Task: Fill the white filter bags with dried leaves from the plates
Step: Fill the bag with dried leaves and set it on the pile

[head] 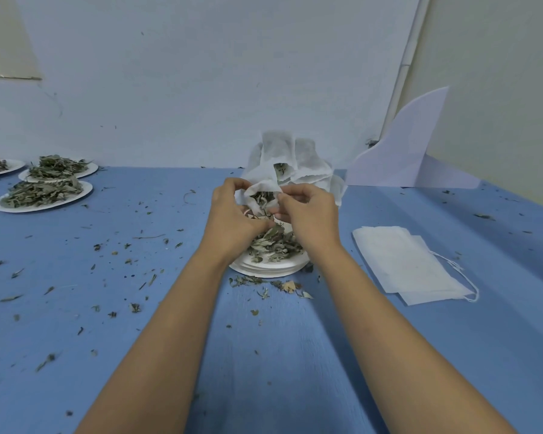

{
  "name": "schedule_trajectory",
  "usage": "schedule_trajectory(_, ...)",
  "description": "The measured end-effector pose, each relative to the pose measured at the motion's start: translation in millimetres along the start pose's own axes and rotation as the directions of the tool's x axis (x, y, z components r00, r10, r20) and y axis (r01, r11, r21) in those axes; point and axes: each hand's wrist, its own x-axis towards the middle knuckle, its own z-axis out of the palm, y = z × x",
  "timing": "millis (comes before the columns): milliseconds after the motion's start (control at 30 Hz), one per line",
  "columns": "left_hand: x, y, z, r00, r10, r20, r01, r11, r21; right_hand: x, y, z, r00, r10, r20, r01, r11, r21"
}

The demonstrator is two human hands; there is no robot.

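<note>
**A:** How far along is it?

**B:** About midway, I'd judge. A heap of stuffed white fabric filter bags [295, 158] stands behind the stack of round white paper plates [264, 269]. Flat empty bags [402, 261] wait on the blue worktop [264, 355] to the right.

**A:** And the hands?

**B:** The left hand [232, 220] and right hand [308, 214] each pinch the mouth of one open filter bag [264, 191] with curled fingers, above the stack. Grey-green dried leaves [273, 245] show inside it and on the top plate. More heaped plates [85, 191] sit far left.
</note>
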Motion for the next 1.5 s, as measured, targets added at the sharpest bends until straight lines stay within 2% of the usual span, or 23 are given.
schedule_trajectory(167,0,1,1,0.992,0.045,-0.119,-0.037,0.997,0.069,2,0,0,0.998,0.058,0.011,-0.059,0.993,0.099)
schedule_trajectory(333,0,-2,0,0.986,0.034,-0.165,-0.019,0.995,0.093,1,1,0,1.0,0.026,0.008,-0.026,0.998,-0.05)
schedule_trajectory(467,1,-4,-1,0.973,0.006,-0.229,0.01,0.998,0.069,0,4,1,0.995,-0.101,0.004,0.098,0.951,-0.293)
schedule_trajectory(567,0,-6,1,0.959,0.025,-0.283,0.0,0.996,0.089,-3,6,2,0.981,-0.181,0.075,0.196,0.896,-0.397)
schedule_trajectory(633,-1,-6,2,0.943,0.039,-0.332,-0.004,0.994,0.105,-7,5,3,0.968,-0.208,0.137,0.247,0.874,-0.419)
schedule_trajectory(767,1,-8,-2,0.894,0.03,-0.446,0.038,0.989,0.143,-12,3,9,0.939,-0.236,0.251,0.316,0.879,-0.357)
schedule_trajectory(900,3,-8,-6,0.877,0.017,-0.48,0.054,0.99,0.133,-10,5,12,0.933,-0.258,0.249,0.339,0.863,-0.374)
schedule_trajectory(1000,4,-6,-4,0.89,-0.007,-0.456,0.035,0.998,0.054,-4,2,3,0.954,-0.21,0.216,0.281,0.878,-0.389)
schedule_trajectory(1067,6,-5,-4,0.889,-0.064,-0.453,0.05,0.998,-0.041,2,1,-7,0.962,-0.089,0.258,0.2,0.872,-0.447)
schedule_trajectory(1133,9,-4,-6,0.871,-0.107,-0.48,0.057,0.991,-0.117,5,2,-15,0.927,0.078,0.367,0.161,0.801,-0.576)
schedule_trajectory(1233,10,-4,-9,0.831,-0.15,-0.536,0.048,0.979,-0.2,0,7,-12,0.839,0.241,0.488,0.236,0.646,-0.726)
schedule_trajectory(1333,10,-6,-10,0.812,-0.193,-0.55,0.057,0.965,-0.255,-3,15,-5,0.786,0.258,0.562,0.338,0.582,-0.739)
schedule_trajectory(1500,11,-8,-12,0.798,-0.215,-0.563,0.052,0.955,-0.29,0,22,-4,0.776,0.195,0.6,0.382,0.612,-0.693)
